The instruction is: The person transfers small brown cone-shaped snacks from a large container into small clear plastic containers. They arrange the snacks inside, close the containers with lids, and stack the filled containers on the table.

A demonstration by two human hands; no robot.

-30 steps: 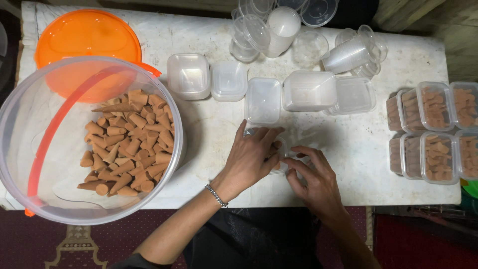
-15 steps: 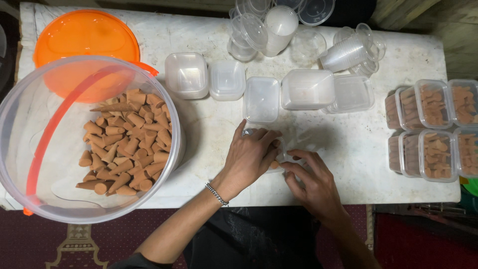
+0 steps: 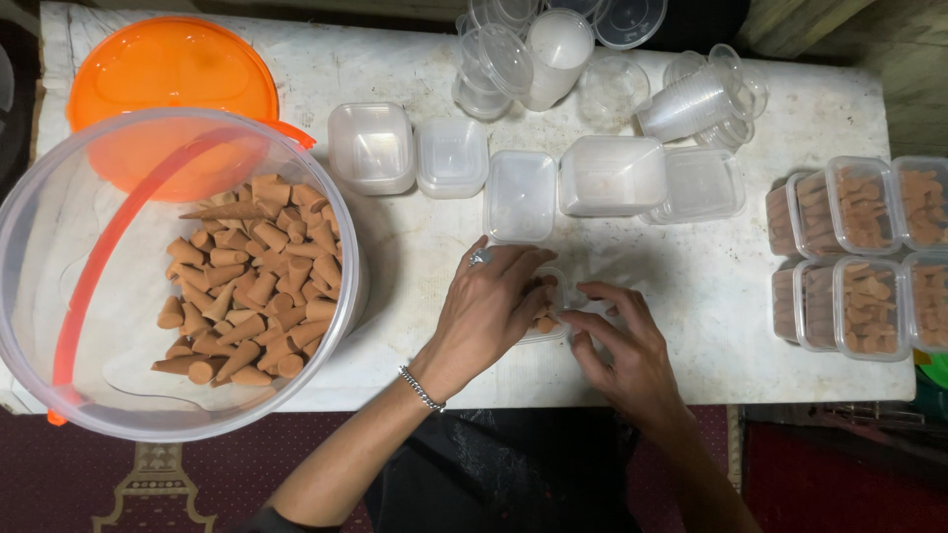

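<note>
Clear plastic forms the small rectangular container (image 3: 549,314) that lies on the white tabletop (image 3: 415,257) directly beneath and between both hands, near the table's front edge; brown incense cones (image 3: 542,320) can be glimpsed inside it. Its long axis cannot be told, since most of it is covered. The left hand (image 3: 491,306), with a ring on one finger and a bracelet at the wrist, is laid palm-down over the container's left part, fingers curled onto it, so it is the nearer and the more engaged hand. The right hand (image 3: 622,347) is set just beside it on the right, fingertips (image 3: 583,289) bent towards the container's right edge; whether they press on it or merely touch cannot be told. Both forearms come in from the lower edge of the view, angled towards each other. A large transparent bucket (image 3: 59,227) of loose cones stands well to the left, empty lidded tubs (image 3: 520,195) just beyond the hands, and filled tubs (image 3: 859,207) far right.
</note>
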